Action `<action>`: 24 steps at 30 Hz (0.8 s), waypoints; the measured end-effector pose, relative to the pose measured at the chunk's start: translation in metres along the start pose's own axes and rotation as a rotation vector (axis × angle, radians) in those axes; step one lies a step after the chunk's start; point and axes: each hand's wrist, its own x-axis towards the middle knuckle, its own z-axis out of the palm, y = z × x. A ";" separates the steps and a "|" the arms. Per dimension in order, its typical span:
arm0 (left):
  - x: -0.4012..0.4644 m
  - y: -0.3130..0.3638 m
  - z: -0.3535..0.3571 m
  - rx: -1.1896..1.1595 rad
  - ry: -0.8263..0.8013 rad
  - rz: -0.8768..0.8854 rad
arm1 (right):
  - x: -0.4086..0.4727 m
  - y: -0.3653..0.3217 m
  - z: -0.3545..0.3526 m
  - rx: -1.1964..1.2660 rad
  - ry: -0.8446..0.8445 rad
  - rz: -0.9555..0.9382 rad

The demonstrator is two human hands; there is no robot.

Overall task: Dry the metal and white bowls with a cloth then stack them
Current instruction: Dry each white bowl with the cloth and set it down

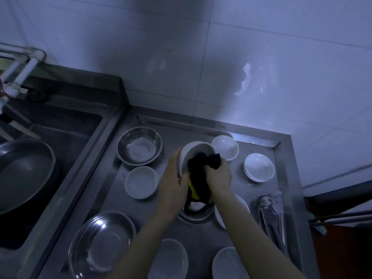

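My left hand (173,178) grips a white bowl (193,151) by its rim, tilted on its side above the steel counter (253,190). My right hand (218,174) holds a dark cloth (203,164) with a yellow patch and presses it into the bowl's opening. Several more white bowls stand on the counter: one at the back (225,147), one at the right (259,167), one at the left (141,182), two at the front edge. A metal bowl (140,145) stands at the back left. A shallow metal bowl (101,243) lies at the front left.
A steel sink (66,125) with a large pan (24,174) in it lies to the left, a tap above it. Metal tongs and utensils (270,214) lie along the counter's right side. A metal dish (196,214) sits under my forearms. Tiled wall stands behind.
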 end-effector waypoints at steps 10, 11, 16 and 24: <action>0.049 0.014 -0.034 0.521 -0.389 0.156 | 0.002 -0.003 -0.007 -0.515 0.047 -0.863; 0.046 0.016 -0.034 0.405 -0.313 0.154 | -0.001 -0.004 -0.006 -0.377 0.074 -0.789; 0.006 0.015 -0.004 0.002 -0.029 -0.011 | -0.006 -0.011 -0.003 0.092 0.072 -0.129; 0.044 0.018 -0.028 0.512 -0.480 -0.006 | 0.000 -0.006 -0.010 -0.645 0.051 -0.893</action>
